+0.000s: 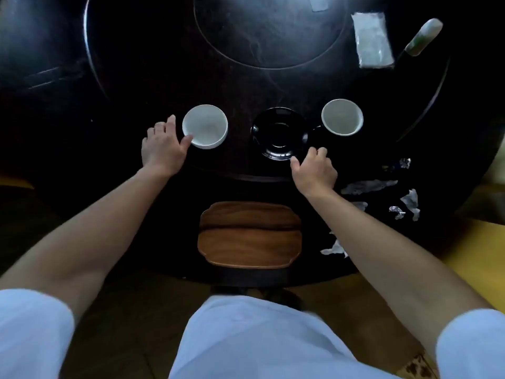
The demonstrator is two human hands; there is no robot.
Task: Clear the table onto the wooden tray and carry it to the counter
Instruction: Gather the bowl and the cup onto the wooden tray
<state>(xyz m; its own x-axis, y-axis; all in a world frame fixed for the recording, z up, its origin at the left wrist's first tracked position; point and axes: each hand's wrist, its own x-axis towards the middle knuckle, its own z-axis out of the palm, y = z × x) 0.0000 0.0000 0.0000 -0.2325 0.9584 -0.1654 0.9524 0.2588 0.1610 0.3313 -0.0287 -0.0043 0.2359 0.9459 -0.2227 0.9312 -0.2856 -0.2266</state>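
Hands are stretched over dark round table point(136, 77). Left hand point(161, 149) is spread open, thumb touching white bowl point(205, 126); right hand point(314, 169) is curled w/ fingertips at black saucer point(279, 134) rim, grip can't be told. Wooden tray point(250, 235) is seen empty nr table edge; 2nd white cup point(342, 117) is set right of saucer.

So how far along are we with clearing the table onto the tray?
Nothing looks loaded yet: the wooden tray sits bare at the near edge. In hand: the left hand touches the left white cup, and the right hand reaches the black saucer. Left: the right white cup, the scattered wrappers, the clear packet, then carrying.
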